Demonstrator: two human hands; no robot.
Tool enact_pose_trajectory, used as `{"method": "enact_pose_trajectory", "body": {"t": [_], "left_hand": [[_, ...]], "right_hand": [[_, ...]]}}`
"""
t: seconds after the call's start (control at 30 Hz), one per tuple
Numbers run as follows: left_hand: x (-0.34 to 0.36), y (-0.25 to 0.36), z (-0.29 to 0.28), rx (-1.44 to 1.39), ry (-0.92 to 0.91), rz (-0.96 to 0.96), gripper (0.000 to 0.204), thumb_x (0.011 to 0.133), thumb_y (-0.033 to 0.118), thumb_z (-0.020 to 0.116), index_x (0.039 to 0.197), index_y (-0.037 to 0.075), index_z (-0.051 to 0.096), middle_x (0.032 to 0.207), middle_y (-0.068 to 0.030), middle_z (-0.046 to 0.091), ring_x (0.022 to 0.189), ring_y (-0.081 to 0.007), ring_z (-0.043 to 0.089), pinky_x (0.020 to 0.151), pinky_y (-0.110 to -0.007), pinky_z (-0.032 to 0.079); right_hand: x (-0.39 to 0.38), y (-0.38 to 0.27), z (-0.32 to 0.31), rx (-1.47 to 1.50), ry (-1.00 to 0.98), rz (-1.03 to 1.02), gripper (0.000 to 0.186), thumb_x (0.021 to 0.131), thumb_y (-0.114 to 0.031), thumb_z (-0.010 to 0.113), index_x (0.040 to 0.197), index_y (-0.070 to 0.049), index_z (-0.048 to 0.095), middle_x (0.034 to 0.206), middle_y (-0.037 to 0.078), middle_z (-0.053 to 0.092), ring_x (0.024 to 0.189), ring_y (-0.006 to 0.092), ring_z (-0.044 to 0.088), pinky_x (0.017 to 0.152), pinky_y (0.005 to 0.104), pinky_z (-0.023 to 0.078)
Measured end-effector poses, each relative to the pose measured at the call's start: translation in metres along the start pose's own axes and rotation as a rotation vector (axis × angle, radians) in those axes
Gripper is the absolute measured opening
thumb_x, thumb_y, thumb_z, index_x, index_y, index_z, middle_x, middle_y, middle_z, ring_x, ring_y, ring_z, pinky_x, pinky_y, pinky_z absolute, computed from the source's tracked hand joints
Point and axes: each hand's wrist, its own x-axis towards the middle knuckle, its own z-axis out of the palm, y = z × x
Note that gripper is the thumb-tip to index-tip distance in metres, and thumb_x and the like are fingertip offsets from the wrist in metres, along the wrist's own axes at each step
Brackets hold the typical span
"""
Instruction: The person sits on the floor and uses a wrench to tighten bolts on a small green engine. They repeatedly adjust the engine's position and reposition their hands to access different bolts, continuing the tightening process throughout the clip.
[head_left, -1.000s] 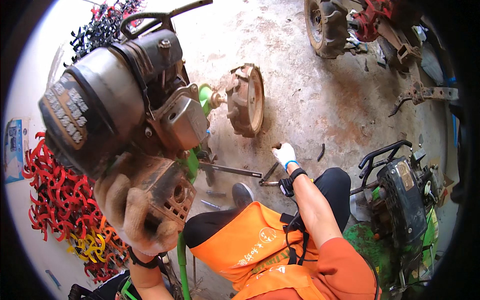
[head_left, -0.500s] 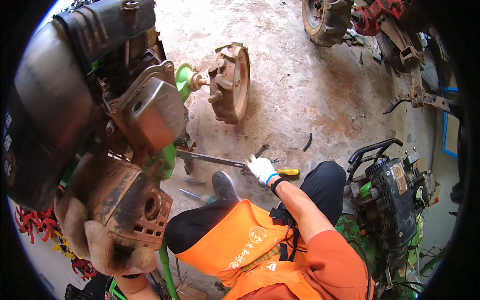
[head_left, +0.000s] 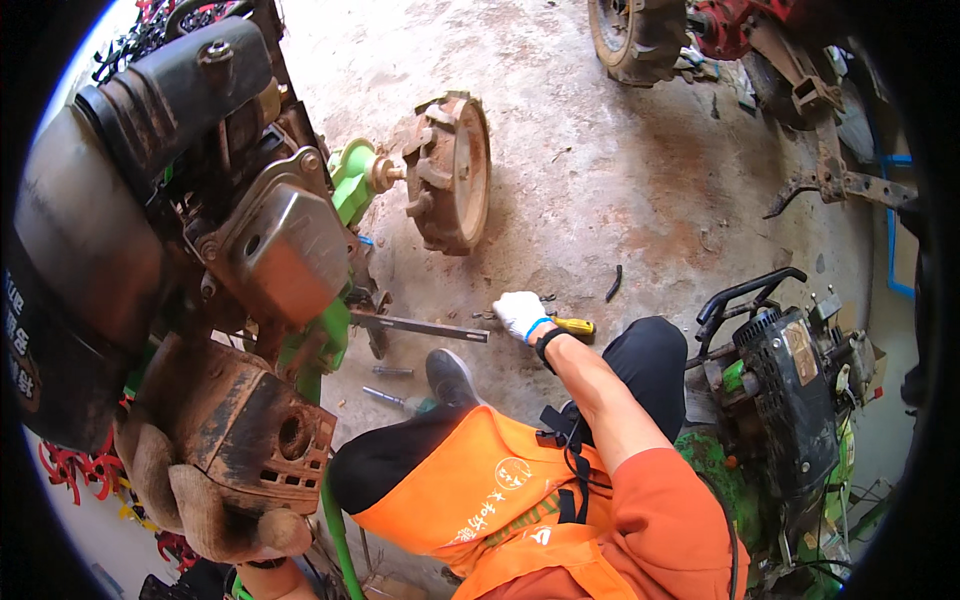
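Note:
My left hand (head_left: pixel 200 495), in a soiled knit glove, has its fingers curled round the lower edge of a rusty metal engine cover (head_left: pixel 225 415). That cover belongs to a green-framed machine with a dark engine (head_left: pixel 90 220). Low over the floor is my right hand (head_left: pixel 520 315), in a white glove with a blue cuff, its fingers drawn in. What it may hold is hidden beneath it. Close by lies a yellow-handled screwdriver (head_left: pixel 575 327), with small metal tools partly covered by the hand. A flat slotted metal bar (head_left: pixel 425 328) sticks out from the machine, its end just left of the hand.
A lugged wheel (head_left: pixel 450 172) stands beyond the bar on a green hub. Near my left shoe (head_left: pixel 450 377) lie a metal pin (head_left: pixel 392 371) and a green-handled tool (head_left: pixel 400 401). Another engine (head_left: pixel 785 390) stands at right. A black curved piece (head_left: pixel 614 284) lies on the floor.
My right hand has moved off the end of the flat bar, slightly right and up toward the loose tools. My left hand keeps its grip on the rusty cover. The view has shifted slightly.

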Motion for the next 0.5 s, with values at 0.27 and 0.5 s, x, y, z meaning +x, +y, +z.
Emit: {"method": "enact_pose_trajectory", "body": {"t": [0.27,0.5], "left_hand": [[0.015,0.003,-0.012,0.116,-0.101,0.06,0.071,0.114,0.063,0.048,0.164,0.013,0.046,0.16,-0.026,0.049,0.148,-0.0541,0.048,0.124,-0.07,0.038],[0.022,0.008,-0.006,0.078,-0.045,0.079,0.068,0.113,0.059,0.053,0.16,0.01,0.05,0.158,-0.0253,0.052,0.149,-0.0559,0.047,0.124,-0.071,0.035]], "right_hand": [[0.018,0.007,-0.121,0.239,0.111,0.215,0.028,0.095,-0.031,0.071,0.111,-0.01,0.08,0.105,0.023,0.08,0.101,0.0452,0.077,0.087,0.0561,0.062],[0.0,-0.048,-0.333,0.82,0.697,-0.07,0.025,0.102,-0.028,0.077,0.117,-0.009,0.08,0.109,0.019,0.081,0.096,0.0378,0.079,0.087,0.0451,0.064]]}}
